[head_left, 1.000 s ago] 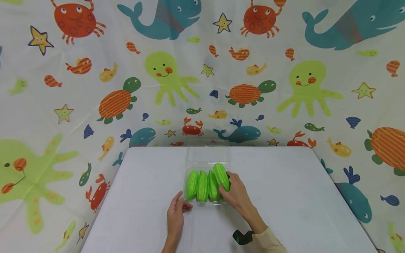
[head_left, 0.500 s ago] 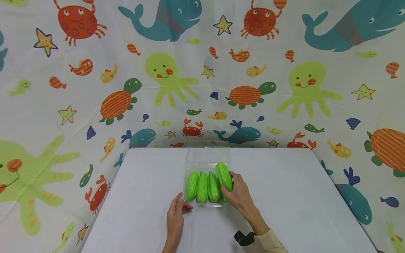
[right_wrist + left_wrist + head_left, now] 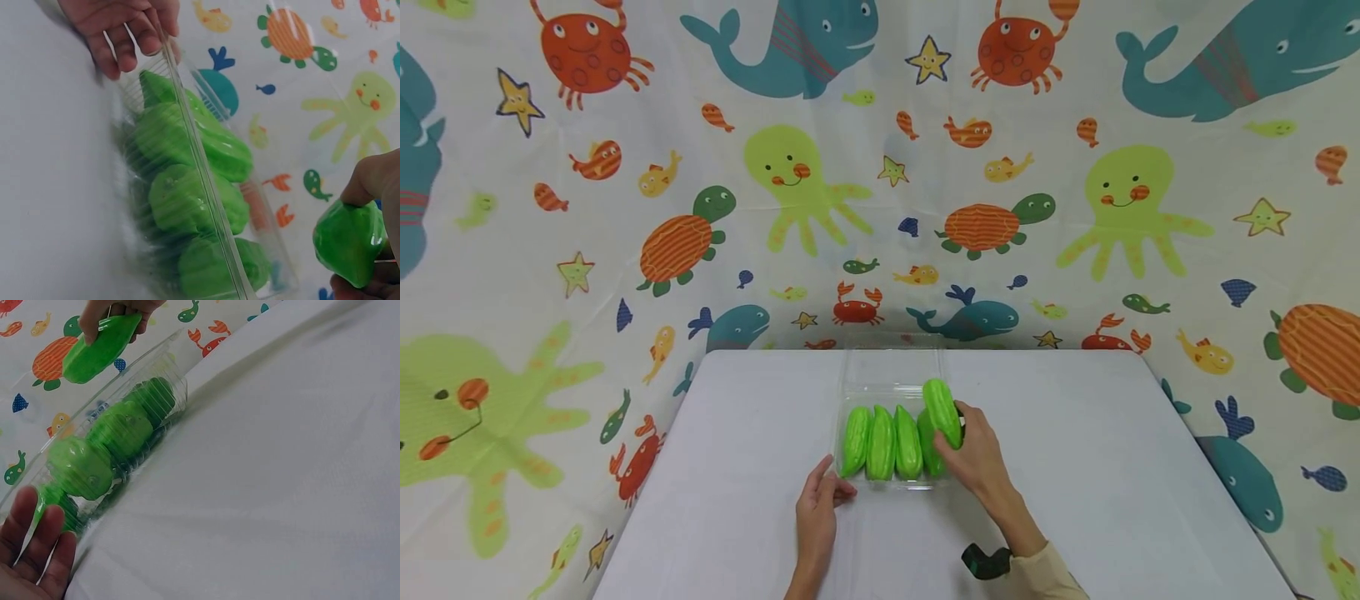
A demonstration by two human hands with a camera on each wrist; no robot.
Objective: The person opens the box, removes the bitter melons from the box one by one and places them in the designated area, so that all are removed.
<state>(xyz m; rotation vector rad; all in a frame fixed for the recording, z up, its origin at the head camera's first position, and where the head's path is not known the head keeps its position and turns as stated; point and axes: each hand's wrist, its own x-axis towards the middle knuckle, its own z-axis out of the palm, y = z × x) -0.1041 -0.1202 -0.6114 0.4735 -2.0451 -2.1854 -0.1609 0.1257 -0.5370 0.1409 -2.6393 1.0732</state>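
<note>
My right hand [image 3: 981, 450] grips a bright green bitter melon [image 3: 942, 412], thumb on one side and fingers on the other. It is held tilted above the right end of a clear plastic box [image 3: 887, 485]. In the left wrist view this bitter melon [image 3: 100, 350] hangs above the box rim. Several more green bitter melons [image 3: 881, 443] lie side by side inside the box, the rightmost partly covered by the held one. My left hand [image 3: 817, 504] rests at the box's front left corner, its fingers [image 3: 47, 537] loosely spread and close against the wall.
The box's hinged lid [image 3: 893, 367] lies back behind it, standing open. All this sits on a white-covered table [image 3: 1075, 467]. A cloth [image 3: 880, 192] printed with sea animals hangs behind and along the sides. A dark strap-like device [image 3: 987, 562] is at my right wrist.
My right hand has moved right and slightly up with the bitter melon, uncovering more of the one beneath it. My left hand has stayed at the corner.
</note>
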